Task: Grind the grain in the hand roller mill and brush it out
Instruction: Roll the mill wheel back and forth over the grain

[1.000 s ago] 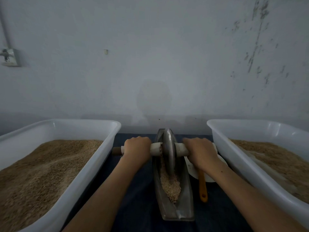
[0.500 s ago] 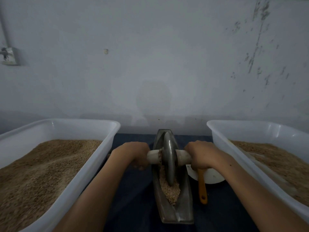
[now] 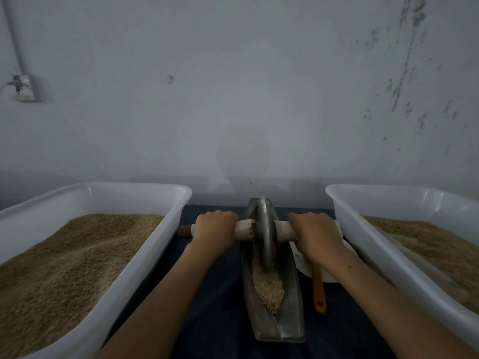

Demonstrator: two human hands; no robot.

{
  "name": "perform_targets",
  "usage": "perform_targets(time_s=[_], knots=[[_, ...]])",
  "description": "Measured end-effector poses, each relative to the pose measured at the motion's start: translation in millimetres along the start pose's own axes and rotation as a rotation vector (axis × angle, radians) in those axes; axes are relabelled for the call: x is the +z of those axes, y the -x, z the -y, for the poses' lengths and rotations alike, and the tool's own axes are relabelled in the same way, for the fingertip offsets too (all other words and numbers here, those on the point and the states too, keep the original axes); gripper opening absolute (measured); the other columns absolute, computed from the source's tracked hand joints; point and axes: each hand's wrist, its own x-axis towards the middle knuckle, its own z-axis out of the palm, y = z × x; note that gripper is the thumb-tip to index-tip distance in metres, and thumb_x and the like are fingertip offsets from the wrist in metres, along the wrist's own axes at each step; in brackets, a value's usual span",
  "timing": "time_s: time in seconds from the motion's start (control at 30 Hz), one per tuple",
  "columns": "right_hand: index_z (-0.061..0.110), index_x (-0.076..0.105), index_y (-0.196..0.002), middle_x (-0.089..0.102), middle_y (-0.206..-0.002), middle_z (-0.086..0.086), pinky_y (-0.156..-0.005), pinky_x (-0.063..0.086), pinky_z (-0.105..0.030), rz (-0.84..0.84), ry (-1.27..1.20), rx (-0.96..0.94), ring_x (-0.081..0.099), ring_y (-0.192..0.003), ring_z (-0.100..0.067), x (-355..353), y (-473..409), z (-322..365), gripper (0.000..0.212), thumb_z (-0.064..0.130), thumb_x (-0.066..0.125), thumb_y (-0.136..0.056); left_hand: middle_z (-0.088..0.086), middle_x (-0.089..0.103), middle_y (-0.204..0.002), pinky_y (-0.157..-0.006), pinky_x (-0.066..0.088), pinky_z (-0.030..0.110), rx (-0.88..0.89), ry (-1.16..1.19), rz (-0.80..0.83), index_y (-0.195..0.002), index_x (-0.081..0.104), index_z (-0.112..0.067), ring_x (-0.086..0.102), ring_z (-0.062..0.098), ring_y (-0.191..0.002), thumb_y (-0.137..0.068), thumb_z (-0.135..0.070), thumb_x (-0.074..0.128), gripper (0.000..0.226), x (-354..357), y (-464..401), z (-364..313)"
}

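Mill point(image 3: 274, 301) on dark table point(image 3: 223, 307) between two grain tubs: boat-shaped metal trough, upright disc wheel point(image 3: 265, 234) standing in crushed grain point(image 3: 268, 286). Left hand point(image 3: 215, 229), right hand point(image 3: 315, 235), fingers curled around axle handle point(image 3: 243, 229).

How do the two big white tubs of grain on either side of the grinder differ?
The white plastic tub on the left is heaped with tan grain nearly to its rim; the white plastic tub on the right holds a lower layer, with more bare inner wall showing. The left tub's grain looks even, while the right tub's shows a paler streak. Both are similar rectangular tubs flanking the metal trough.
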Motion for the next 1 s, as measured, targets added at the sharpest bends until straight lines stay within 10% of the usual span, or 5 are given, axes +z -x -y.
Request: perform_targets(time_s=[0.17, 0.33, 0.7, 1.0], knots=[[0.018, 0.056, -0.109, 0.061, -0.108, -0.004, -0.070, 0.036, -0.027, 0.267, 0.013, -0.046, 0.059, -0.096, -0.020, -20.4, 0.9, -1.0, 0.023, 0.015, 0.059, -0.087, 0.004, 0.064, -0.107, -0.073, 0.041, 0.031, 0.054, 0.001, 0.257, -0.116, 0.058, -0.019, 0.061, 0.022, -0.097, -0.079, -0.026, 0.070, 0.039, -11.3, -1.0, 4.0], [0.018, 0.053, -0.091, 0.052, -0.081, 0.002, -0.055, 0.034, -0.023, 0.413, 0.010, -0.083, 0.053, -0.077, -0.015, -32.8, 2.6, -0.6, 0.010, 0.015, 0.061, -0.086, -0.007, 0.057, -0.062, -0.054, 0.040, 0.022, 0.040, 0.183, 0.503, -0.077, 0.057, -0.020, 0.054, 0.004, -0.052, -0.077, -0.018, 0.072, 0.016, -12.3, 0.5, 6.8], [0.022, 0.051, -0.103, 0.064, -0.102, -0.001, -0.071, 0.035, -0.028, 0.040, -0.043, 0.016, 0.060, -0.093, -0.021, -2.7, 3.4, -1.6, 0.016, 0.017, 0.056, -0.089, 0.003, 0.062, -0.106, -0.070, 0.036, 0.031, 0.019, -0.060, -0.028, -0.110, 0.056, -0.020, 0.059, 0.023, -0.095, -0.088, -0.023, 0.057, 0.023, -0.8, -1.0, -2.9], [0.017, 0.057, -0.104, 0.061, -0.104, -0.004, -0.067, 0.037, -0.029, 0.319, 0.017, -0.044, 0.058, -0.091, -0.020, -22.2, 0.4, -1.8, 0.018, 0.015, 0.060, -0.086, 0.005, 0.065, -0.107, -0.074, 0.041, 0.033, 0.062, 0.041, 0.304, -0.116, 0.059, -0.020, 0.061, 0.023, -0.097, -0.077, -0.028, 0.072, 0.042, -8.6, -2.6, 7.0]])
